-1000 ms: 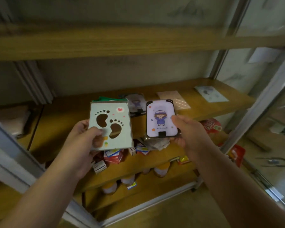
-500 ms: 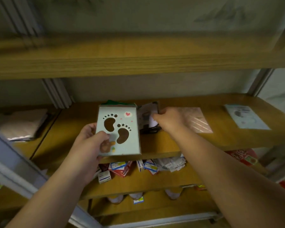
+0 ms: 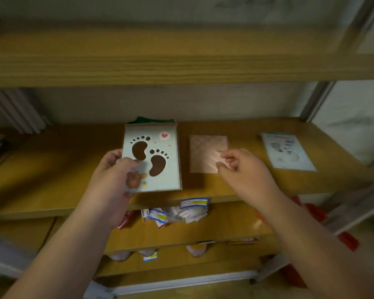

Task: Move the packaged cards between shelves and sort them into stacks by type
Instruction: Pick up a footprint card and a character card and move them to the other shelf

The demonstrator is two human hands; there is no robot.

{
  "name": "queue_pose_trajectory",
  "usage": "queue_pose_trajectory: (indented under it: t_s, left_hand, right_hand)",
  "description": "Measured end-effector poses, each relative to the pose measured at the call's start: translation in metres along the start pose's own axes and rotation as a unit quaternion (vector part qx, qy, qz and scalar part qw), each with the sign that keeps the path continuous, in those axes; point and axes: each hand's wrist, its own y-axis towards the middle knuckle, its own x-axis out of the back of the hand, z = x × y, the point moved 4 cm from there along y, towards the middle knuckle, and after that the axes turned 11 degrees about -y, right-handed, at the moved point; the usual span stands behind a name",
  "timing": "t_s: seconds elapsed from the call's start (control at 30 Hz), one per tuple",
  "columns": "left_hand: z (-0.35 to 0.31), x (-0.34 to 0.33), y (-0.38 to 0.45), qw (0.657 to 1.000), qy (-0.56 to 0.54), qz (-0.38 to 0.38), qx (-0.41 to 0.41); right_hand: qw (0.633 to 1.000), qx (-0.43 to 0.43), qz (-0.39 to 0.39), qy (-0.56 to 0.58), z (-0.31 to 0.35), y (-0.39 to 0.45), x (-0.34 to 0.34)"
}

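Head view: a wooden shelving unit was seen from above and in front, with both bare hands raised over the middle shelf [image 3: 52,169].
Left hand: the left hand [image 3: 115,175] was closed on the footprint card [image 3: 152,157], thumb pressed on its front lower left, the other fingers hidden behind it.
Footprint card: it was held upright and slightly tilted over the shelf's front half; a green edge showed behind its top, so more than one pack may have been gripped, though this could not be told.
Right hand: the right hand [image 3: 240,169] was empty, its fingers loosely curled and narrow, hovering just over the lower right corner of the pink patterned card [image 3: 207,153]; contact could not be confirmed.
Sorted cards: the pink patterned card was lying flat on the shelf, and a pale blue card [image 3: 287,151] with a similar footprint cut-out was lying flat well to its right.
Lower shelf: small loose packets [image 3: 175,213] were piled below, blurred.
Step in hand: a sorting step was judged to be under way, with the footprint card not yet placed.
Next move: the held card would probably need to be carried rightward past the pink one and laid squarely on the matching pale blue card, with the free hand cleared from its path.
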Motion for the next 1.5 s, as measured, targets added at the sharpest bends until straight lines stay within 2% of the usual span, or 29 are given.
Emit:
queue_pose_trajectory:
  t_s: [0.17,0.3,0.5,0.6,0.7,0.8,0.9,1.0,1.1,1.17,1.3,1.5]
  left_hand:
    - [0.054,-0.085,0.0,0.998,0.001,0.041,0.054]
    - [0.087,-0.159,-0.001,0.992,0.029,0.088,0.085]
    - [0.126,-0.266,0.001,0.975,0.163,0.154,0.012]
    - [0.143,-0.3,0.005,0.96,0.227,0.161,-0.014]
    - [0.156,-0.321,0.008,0.92,0.355,0.152,-0.064]
    - [0.162,-0.328,0.011,0.852,0.496,0.138,-0.1]
    - [0.163,-0.326,0.015,0.788,0.598,0.123,-0.085]
    - [0.156,-0.323,0.021,0.78,0.605,0.13,-0.088]
    - [0.141,-0.322,0.029,0.772,0.604,0.15,-0.125]
    - [0.129,-0.32,0.032,0.751,0.611,0.174,-0.178]
    - [0.109,-0.301,0.031,0.675,0.653,0.218,-0.267]
    - [0.079,-0.245,0.005,0.659,0.654,0.208,-0.308]
  right_hand:
    - [0.99,-0.016,0.033,-0.138,-0.067,-0.038,0.055]
    - [0.987,-0.028,0.018,-0.158,-0.102,-0.056,0.09]
    - [0.988,-0.058,0.015,-0.14,-0.144,-0.074,0.12]
    - [0.988,-0.066,0.013,-0.137,-0.159,-0.079,0.13]
    - [0.989,-0.061,0.015,-0.134,-0.166,-0.082,0.136]
    - [0.989,-0.044,0.018,-0.14,-0.166,-0.083,0.139]
    - [0.99,-0.033,0.022,-0.139,-0.164,-0.08,0.139]
    - [0.99,-0.017,0.024,-0.136,-0.16,-0.076,0.139]
    - [0.991,-0.003,0.031,-0.133,-0.155,-0.07,0.138]
    - [0.99,0.003,0.039,-0.136,-0.151,-0.066,0.136]
    - [0.989,0.012,0.043,-0.14,-0.138,-0.053,0.13]
    - [0.989,0.076,0.028,-0.125,-0.097,-0.038,0.102]
